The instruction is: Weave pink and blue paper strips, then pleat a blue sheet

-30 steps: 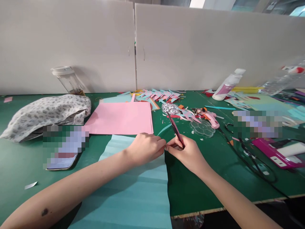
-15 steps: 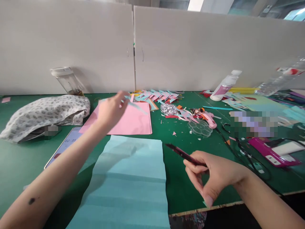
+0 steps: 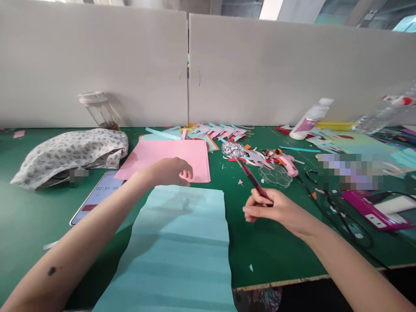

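Observation:
A long light blue paper sheet [image 3: 177, 249] lies folded in creases on the green table [image 3: 29, 216] in front of me. My left hand [image 3: 170, 171] hovers over its far edge with fingers curled loosely and nothing in them. My right hand [image 3: 271, 210] is to the right of the sheet, closed on red-handled scissors [image 3: 251, 177] whose blades point away toward the craft scraps. A pink paper sheet [image 3: 169, 160] lies just beyond the blue one. A thin blue paper strip [image 3: 162, 133] rests at the pink sheet's far edge.
A floral cloth bag [image 3: 69, 154] and a phone [image 3: 95, 195] lie at the left. Cut paper pieces [image 3: 216, 130], a glue gun [image 3: 286, 160], a clear palette [image 3: 276, 175], a glue bottle [image 3: 310, 119] and cables [image 3: 341, 216] fill the right. White partitions [image 3: 130, 65] stand behind.
My left hand carried the cut blue strip to the back, let it go there, and came back over the blue sheet. My right hand drew back with the scissors, then moved forward again.

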A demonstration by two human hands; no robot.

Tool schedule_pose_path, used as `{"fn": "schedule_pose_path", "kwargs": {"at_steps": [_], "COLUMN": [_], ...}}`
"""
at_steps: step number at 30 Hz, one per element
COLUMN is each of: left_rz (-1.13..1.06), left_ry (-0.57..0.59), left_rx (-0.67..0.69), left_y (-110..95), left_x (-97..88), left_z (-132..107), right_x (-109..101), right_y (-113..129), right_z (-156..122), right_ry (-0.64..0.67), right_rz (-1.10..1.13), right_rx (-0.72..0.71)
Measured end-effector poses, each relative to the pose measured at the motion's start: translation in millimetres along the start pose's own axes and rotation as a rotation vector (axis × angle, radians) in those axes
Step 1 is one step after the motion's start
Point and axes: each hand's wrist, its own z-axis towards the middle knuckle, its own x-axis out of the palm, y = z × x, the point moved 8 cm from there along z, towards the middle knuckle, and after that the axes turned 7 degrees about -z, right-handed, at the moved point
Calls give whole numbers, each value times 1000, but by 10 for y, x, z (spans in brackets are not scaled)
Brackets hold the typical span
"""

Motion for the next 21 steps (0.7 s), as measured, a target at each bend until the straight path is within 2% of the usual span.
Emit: {"fn": "schedule_pose_path", "kwargs": {"at_steps": [3, 7, 10, 12, 14, 16, 19, 21], "left_rz": [-25, -72, -124, -153, -166, -170, -167, -164], "left_ry": [44, 101, 129, 142, 148, 154, 154, 155], "left_rx": [-2, -20, -52, -76, -87, -79, -60, -57], "left_y": [-37, 4, 53, 77, 83, 69, 48, 51], "left_x": [113, 192, 225, 243, 252, 256, 250, 246], "left_z": [15, 28, 35, 35, 34, 32, 28, 26], "right_x": [181, 400, 600, 638, 566, 443, 214, 82], "right_y": [-66, -149, -243, -256, -211, -143, -92, -140], "right_z": [-28, -205, -471, -608, -593, -497, -317, -224], "right_ry": [153, 358, 670, 790, 728, 579, 261, 46], "right_rz": [-108, -233, -197, -134, -76, -12, 67, 76], "right_rx": [48, 95, 229, 291, 257, 167, 52, 54]}}
